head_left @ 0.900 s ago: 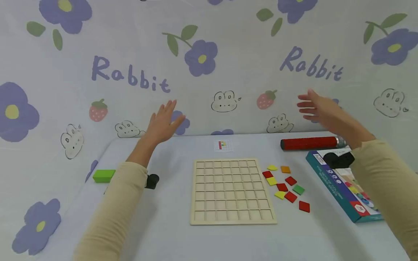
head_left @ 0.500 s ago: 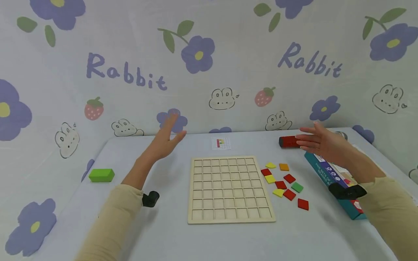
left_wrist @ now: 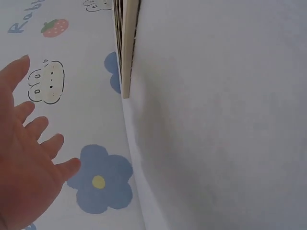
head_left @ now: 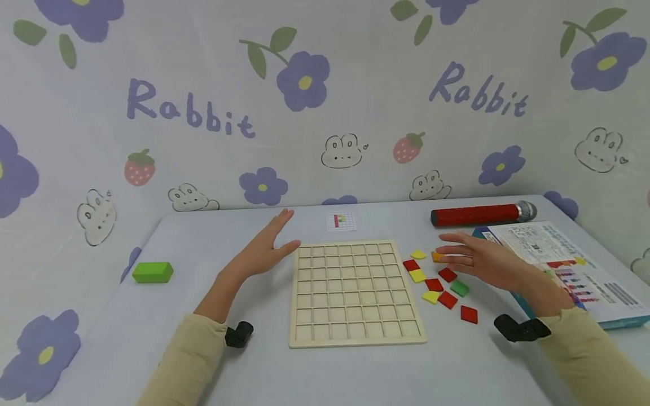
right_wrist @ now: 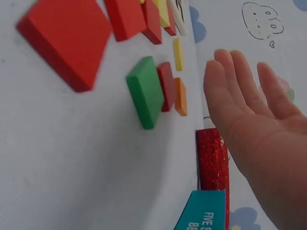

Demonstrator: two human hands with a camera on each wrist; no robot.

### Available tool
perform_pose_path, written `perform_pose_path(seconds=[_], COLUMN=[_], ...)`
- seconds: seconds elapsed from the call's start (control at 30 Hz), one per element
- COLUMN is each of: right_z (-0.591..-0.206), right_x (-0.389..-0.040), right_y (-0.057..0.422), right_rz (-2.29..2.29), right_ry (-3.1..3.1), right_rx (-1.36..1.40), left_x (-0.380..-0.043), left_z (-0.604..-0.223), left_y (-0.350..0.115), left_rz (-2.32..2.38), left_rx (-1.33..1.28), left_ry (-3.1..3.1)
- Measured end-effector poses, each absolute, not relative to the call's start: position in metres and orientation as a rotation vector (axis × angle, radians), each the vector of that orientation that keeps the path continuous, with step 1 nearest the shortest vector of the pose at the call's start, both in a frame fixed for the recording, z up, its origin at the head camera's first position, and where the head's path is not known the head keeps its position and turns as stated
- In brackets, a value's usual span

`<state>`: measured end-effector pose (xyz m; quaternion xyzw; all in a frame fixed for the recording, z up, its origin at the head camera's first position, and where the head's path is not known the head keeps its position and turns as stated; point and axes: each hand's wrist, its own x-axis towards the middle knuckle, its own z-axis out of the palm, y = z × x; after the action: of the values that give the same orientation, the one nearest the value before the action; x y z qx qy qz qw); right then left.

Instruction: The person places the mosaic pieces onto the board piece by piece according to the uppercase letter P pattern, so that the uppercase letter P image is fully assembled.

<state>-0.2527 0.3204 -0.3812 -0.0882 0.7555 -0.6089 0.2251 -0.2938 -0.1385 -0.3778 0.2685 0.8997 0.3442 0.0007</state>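
A light wooden grid board (head_left: 358, 343) lies flat on the white table, its square cells bare. My left hand (head_left: 259, 251) hovers by the board's far left corner, fingers extended and thumb apart, holding nothing. To the right of the board lie several small tiles: red ones such as the red tile (head_left: 469, 314), a green tile (head_left: 460, 288), yellow ones like the yellow tile (head_left: 417, 276), and an orange tile (head_left: 436, 256) partly behind my fingers. Above these tiles hangs my right hand (head_left: 482, 262), its fingers loosely extended with nothing in them, as the right wrist view also shows.
A red glittery microphone-shaped cylinder (head_left: 477, 215) lies at the back right. Nearer, a teal-edged box (head_left: 604, 270) sits partly under the right arm. A small printed card (head_left: 341, 221) lies behind the board. At the left is a green block (head_left: 153, 272). A patterned cloth hangs behind the table.
Both hands have come down from in front of the backdrop toward the table, the left toward the board's corner, the right toward the tiles. The board and tiles lie as before.
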Motion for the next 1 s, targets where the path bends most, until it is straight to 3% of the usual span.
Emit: perform_pose_path(seconds=[0.3, 0.77, 1.0], right_z=[-0.392, -0.385, -0.386], right_x=[-0.239, -0.222, -0.220], right_y=[0.299, 0.276, 0.273], right_rz=[-1.429, -1.099, -1.012], right_ry=[2.224, 2.459, 2.530], right_rx=[-0.307, -0.690, -0.663], left_x=[-0.280, -0.266, -0.272], left_z=[-0.382, -0.384, -0.385], left_y=[-0.130, -0.122, -0.125], left_rz=[0.866, 0.562, 0.548], left_rx=[0.817, 0.786, 0.784], left_ry=[2.658, 2.451, 2.446])
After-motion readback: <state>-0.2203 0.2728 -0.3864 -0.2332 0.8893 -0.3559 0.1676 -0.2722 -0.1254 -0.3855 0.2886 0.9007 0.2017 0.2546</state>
